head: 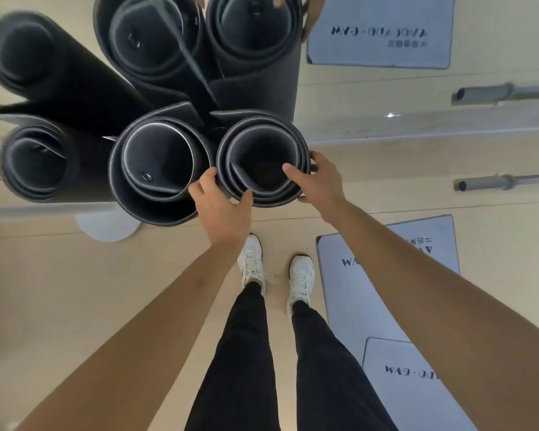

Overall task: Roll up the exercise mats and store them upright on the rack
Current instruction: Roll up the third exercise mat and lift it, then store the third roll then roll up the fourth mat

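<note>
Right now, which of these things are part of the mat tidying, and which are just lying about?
Part of the job: rolled mat, gripped at its rim by the left hand and right hand; neighbouring rolled mat; probably the flat grey mat on the floor.
Just lying about: barbell.

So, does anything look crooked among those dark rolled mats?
Yes. The black rolled mat at far left leans outward, its loose flap sticking out, while the dark grey rolled mat gripped by the left hand and right hand stands upright.

A gym: rolled exercise mats (262, 160) upright, barbell ends (504, 181), logo floor mats (383, 29) on pale flooring.
</note>
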### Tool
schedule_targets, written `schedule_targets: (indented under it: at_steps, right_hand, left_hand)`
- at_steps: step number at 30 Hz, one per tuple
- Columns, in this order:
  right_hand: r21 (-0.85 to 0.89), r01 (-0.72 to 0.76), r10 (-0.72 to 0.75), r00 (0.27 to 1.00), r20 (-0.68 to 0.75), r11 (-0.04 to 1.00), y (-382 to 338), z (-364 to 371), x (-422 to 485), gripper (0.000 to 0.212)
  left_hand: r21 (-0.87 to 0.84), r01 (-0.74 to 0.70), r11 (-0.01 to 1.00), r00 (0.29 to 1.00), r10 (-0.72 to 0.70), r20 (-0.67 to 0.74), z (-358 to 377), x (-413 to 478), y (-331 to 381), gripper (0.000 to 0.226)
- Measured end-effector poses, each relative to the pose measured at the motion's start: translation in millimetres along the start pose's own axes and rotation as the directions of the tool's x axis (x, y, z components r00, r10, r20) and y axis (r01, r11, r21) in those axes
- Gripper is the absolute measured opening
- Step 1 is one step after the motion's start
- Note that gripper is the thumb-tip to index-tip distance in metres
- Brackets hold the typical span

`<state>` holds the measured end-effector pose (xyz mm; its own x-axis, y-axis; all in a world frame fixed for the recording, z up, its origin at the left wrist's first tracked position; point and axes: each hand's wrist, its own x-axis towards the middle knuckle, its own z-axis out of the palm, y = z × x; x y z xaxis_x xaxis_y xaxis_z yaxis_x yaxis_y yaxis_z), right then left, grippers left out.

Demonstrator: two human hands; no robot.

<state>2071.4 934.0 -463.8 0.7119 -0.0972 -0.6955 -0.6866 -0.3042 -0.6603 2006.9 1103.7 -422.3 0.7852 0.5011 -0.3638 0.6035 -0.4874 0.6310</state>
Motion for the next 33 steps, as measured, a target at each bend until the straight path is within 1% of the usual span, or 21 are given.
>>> schedule_targets:
  at_steps: [2, 4, 6, 7, 10, 12, 15, 17, 19, 21, 22, 25, 27, 28, 30, 31, 32, 33]
  right_hand:
    - [-0.001, 0.0, 0.0, 1.0, 0.019, 1.0, 2.2, 2.6, -1.9, 0.051]
    - [0.095, -0.046, 0.043, 0.999, 0.033, 0.994, 2.3, 4.9, -1.0, 0.056]
    - [0.175, -0.045, 0.042, 0.999, 0.02, 0.984, 1.5, 5.7, 0.6, 0.052]
    - [0.202, -0.032, 0.03, 0.999, 0.009, 0.979, 1.4, 5.1, 0.8, 0.051]
    - [0.351, -0.05, 0.048, 0.999, 0.015, 0.935, 3.5, 3.5, 0.6, 0.053]
    - [0.421, -0.089, 0.08, 0.996, 0.038, 0.903, 6.8, 5.3, -1.0, 0.054]
    - [0.391, -0.115, 0.096, 0.993, 0.068, 0.913, 12.6, 7.9, -9.1, 0.06]
    - [0.383, -0.117, 0.095, 0.993, 0.077, 0.916, 19.8, 6.4, -16.0, 0.056]
    - [0.374, -0.125, 0.103, 0.992, 0.079, 0.919, 29.2, 0.8, -25.4, 0.048]
    - [0.313, -0.127, 0.111, 0.991, 0.068, 0.941, 43.1, -8.1, -35.4, 0.054]
    - [0.255, -0.129, 0.116, 0.991, 0.064, 0.958, 52.7, -14.7, -41.9, 0.055]
    - [0.113, -0.151, 0.148, 0.988, 0.035, 0.982, 100.0, -39.7, -72.5, 0.047]
    - [0.075, -0.173, 0.175, 0.984, -0.027, 0.982, 137.7, -56.4, -103.9, 0.043]
    - [0.064, -0.194, 0.198, 0.978, -0.061, 0.979, 153.7, -62.4, -122.3, 0.04]
    - [0.075, -0.234, 0.243, 0.96, -0.14, 0.969, 180.9, -65.4, -162.3, 0.036]
    - [0.1, -0.252, 0.266, 0.947, -0.179, 0.963, 192.4, -63.2, -182.6, 0.036]
    - [0.133, -0.266, 0.29, 0.933, -0.215, 0.955, 201.6, -59.0, -206.2, 0.036]
    - [0.167, -0.277, 0.312, 0.916, -0.25, 0.946, 211.0, -53.7, -230.6, 0.035]
  left_hand:
    - [-0.137, 0.205, 0.969, 0.979, -0.201, 0.044, 10.3, -2.2, -6.6, 0.057]
    - [-0.3, 0.327, 0.896, 0.945, -0.312, 0.099, 18.6, -1.0, -10.7, 0.044]
    - [-0.437, 0.385, 0.813, 0.922, -0.361, 0.14, 23.6, 3.6, -10.6, 0.028]
    - [-0.489, 0.386, 0.782, 0.921, -0.361, 0.148, 24.9, 8.0, -9.2, 0.026]
    - [-0.564, 0.39, 0.728, 0.915, -0.377, 0.146, 27.2, 26.5, -2.4, 0.037]
    - [-0.557, 0.419, 0.717, 0.898, -0.416, 0.14, 28.4, 34.7, -3.6, 0.04]
    - [-0.53, 0.403, 0.746, 0.905, -0.411, 0.109, 31.3, 32.2, -13.4, 0.042]
    - [-0.537, 0.387, 0.749, 0.913, -0.393, 0.111, 32.2, 25.2, -18.7, 0.041]
    - [-0.54, 0.402, 0.739, 0.908, -0.397, 0.133, 30.2, 20.8, -23.0, 0.037]
    - [-0.525, 0.411, 0.745, 0.907, -0.393, 0.151, 24.9, 18.8, -23.9, 0.038]
    - [-0.513, 0.406, 0.757, 0.911, -0.382, 0.157, 22.2, 17.4, -23.6, 0.039]
    - [-0.455, 0.378, 0.806, 0.926, -0.334, 0.178, 16.8, 2.1, -24.6, 0.039]
    - [-0.375, 0.389, 0.841, 0.916, -0.31, 0.256, 17.7, -19.4, -32.1, 0.036]
    - [-0.311, 0.401, 0.862, 0.898, -0.303, 0.319, 19.3, -32.1, -37.8, 0.034]
    - [-0.14, 0.395, 0.908, 0.823, -0.283, 0.492, 22.6, -58.0, -49.0, 0.03]
    - [-0.055, 0.364, 0.93, 0.77, -0.268, 0.579, 23.3, -71.5, -52.9, 0.029]
    - [0.023, 0.304, 0.952, 0.715, -0.244, 0.655, 23.7, -85.7, -57.4, 0.029]
    - [0.083, 0.214, 0.973, 0.662, -0.207, 0.72, 23.1, -100.5, -60.4, 0.028]
